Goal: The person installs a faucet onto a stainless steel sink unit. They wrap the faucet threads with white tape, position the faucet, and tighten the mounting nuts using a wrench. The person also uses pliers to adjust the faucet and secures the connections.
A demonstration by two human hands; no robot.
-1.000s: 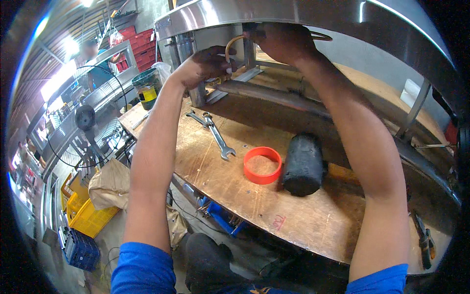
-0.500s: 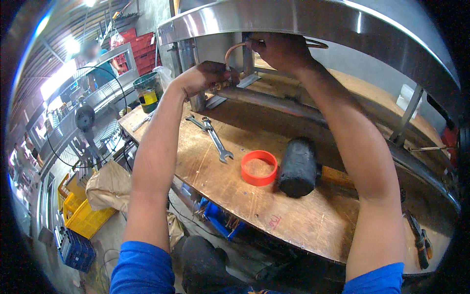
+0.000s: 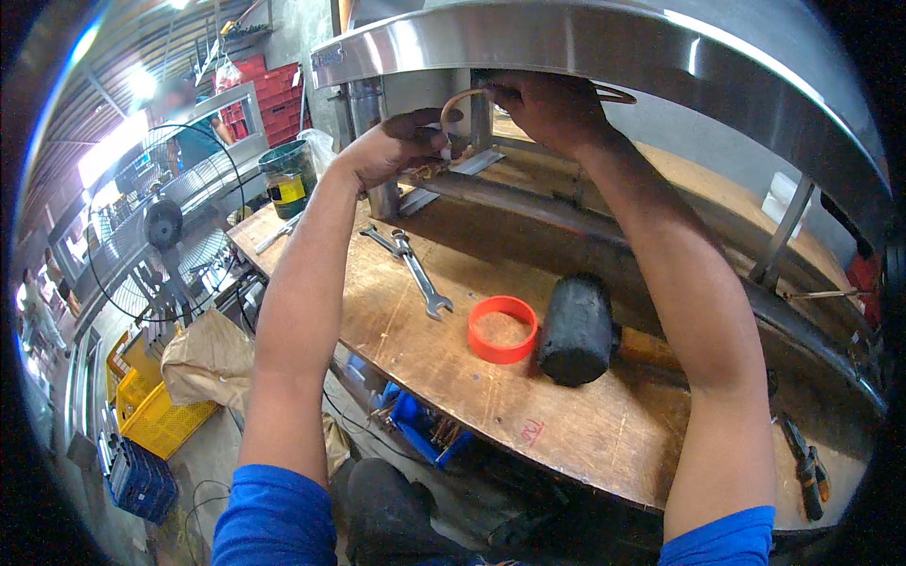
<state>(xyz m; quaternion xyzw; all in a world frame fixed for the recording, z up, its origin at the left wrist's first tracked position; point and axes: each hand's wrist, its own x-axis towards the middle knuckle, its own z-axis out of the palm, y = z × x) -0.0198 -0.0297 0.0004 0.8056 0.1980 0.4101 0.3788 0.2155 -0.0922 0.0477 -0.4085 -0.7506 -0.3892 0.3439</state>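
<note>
So the copper-coloured tube [image 3: 460, 97] is at the far side of the worktop [image 3: 444, 363], arching down just under the steel panel [image 3: 528, 47]. Left hand [image 3: 389, 153] is at the lower end of the bend, fingers curled in with hardly any gap, closed around the tube as far as I can see. Looks like that's to steady the end, but can't tell how hard the grip is. Right hand [image 3: 555, 108] is higher and to the right, fingers bent around the top of the same tube, partly lost in shadow under the panel (a loop of tube pokes out past the knuckles, so the hand sits mid-length). My guess is two holds well apart give better control of the curve.

Both arms have to reach over the tools, which probably explains the layout: wrenches [image 3: 421, 275] crossed near the left forearm, within easy grab, then the orange-red ring [image 3: 502, 353] and the black mallet [image 3: 576, 332] side by side in the middle. Pliers [image 3: 807, 472] lie off at the near right, out of the way I reckon.
</note>
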